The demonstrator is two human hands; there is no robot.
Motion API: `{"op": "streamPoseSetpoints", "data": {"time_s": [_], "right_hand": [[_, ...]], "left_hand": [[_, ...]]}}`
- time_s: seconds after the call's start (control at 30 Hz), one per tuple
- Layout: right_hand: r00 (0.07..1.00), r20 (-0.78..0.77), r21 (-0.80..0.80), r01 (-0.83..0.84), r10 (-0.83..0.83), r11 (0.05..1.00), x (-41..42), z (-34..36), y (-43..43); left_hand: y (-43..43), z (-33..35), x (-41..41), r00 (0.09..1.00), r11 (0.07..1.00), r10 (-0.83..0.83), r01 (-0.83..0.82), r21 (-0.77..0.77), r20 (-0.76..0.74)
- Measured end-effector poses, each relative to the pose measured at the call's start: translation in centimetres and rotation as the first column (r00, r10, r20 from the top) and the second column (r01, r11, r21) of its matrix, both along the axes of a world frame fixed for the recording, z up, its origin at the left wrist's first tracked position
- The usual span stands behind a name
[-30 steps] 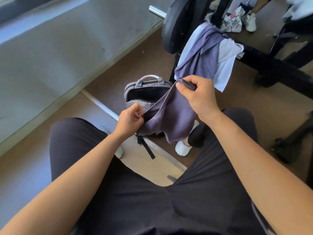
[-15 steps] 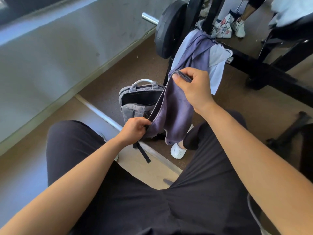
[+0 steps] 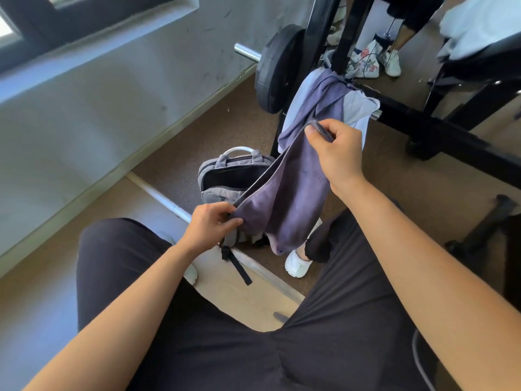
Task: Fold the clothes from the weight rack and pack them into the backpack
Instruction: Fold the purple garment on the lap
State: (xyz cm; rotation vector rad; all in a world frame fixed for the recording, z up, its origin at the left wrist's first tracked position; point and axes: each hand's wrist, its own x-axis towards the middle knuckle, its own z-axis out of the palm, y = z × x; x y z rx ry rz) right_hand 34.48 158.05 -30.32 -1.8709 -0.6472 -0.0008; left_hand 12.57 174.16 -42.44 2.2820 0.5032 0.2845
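Purple garment [image 3: 293,204] — held up by left hand [image 3: 208,225] and right hand [image 3: 339,153].

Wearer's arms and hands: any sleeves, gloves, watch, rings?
Left hand and right hand are ungloved, with no rings or watch visible. No sleeves show on the left forearm or right forearm up to the frame edge. Below them are black trousers.

Obscured: the backpack [image 3: 225,176] right side and lower front sit behind the purple garment [image 3: 293,204]; weight rack [image 3: 318,38] uprights cut by top edge; pale cloth [image 3: 479,21] at top right blurred, unidentifiable.
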Motion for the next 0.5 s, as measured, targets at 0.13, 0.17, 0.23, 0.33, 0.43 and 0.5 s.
{"op": "streamPoseSetpoints", "data": {"time_s": [0.13, 0.17, 0.23, 0.33, 0.43, 0.5], "right_hand": [[0.990, -0.113, -0.030, 0.081, -0.084, 0.996, 0.6, -2.3, -1.3], [0.985, -0.152, -0.057, 0.078, -0.086, 0.995, 0.4, -3.2, -1.6], [0.972, -0.230, -0.080, 0.036, -0.054, 0.996, -0.1, -5.4, -2.2], [0.941, -0.339, -0.123, -0.047, 0.003, 0.991, -0.6, -8.7, -2.6], [0.906, -0.423, -0.157, -0.084, 0.009, 0.984, -1.2, -9.9, -3.0], [0.875, -0.484, -0.141, -0.110, 0.028, 0.984, -1.5, -9.7, -2.9]], "left_hand": [[2.5, 1.8, -1.8, 0.925, 0.927, 0.342, -0.302, -0.223, 0.167], [3.0, 2.1, -2.2, 0.894, 0.904, 0.400, -0.349, -0.246, 0.202], [3.7, 2.4, -2.8, 0.840, 0.870, 0.481, -0.420, -0.259, 0.253], [4.1, 2.8, -3.5, 0.816, 0.857, 0.513, -0.470, -0.209, 0.267], [5.1, 2.5, -4.6, 0.917, 0.905, 0.322, -0.372, 0.209, 0.237], [5.9, 2.4, -5.0, 0.972, 0.860, 0.214, -0.237, 0.453, 0.102]]}}
